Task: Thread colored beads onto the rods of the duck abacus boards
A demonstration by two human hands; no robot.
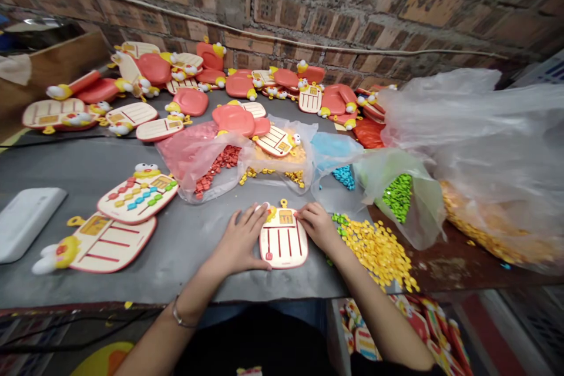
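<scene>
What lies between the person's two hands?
The head view shows a cream abacus board with red rods between the left hand and right hand.

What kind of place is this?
Probably a small toy-assembly workshop: duck-shaped abacus boards, bags of coloured beads, and a long work table against a bare brick wall.

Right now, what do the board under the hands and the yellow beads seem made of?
The board looks like moulded plastic: glossy cream face, smooth red rim. The yellow beads look like hard plastic too, shiny and uniform, though too small to be sure.
</scene>
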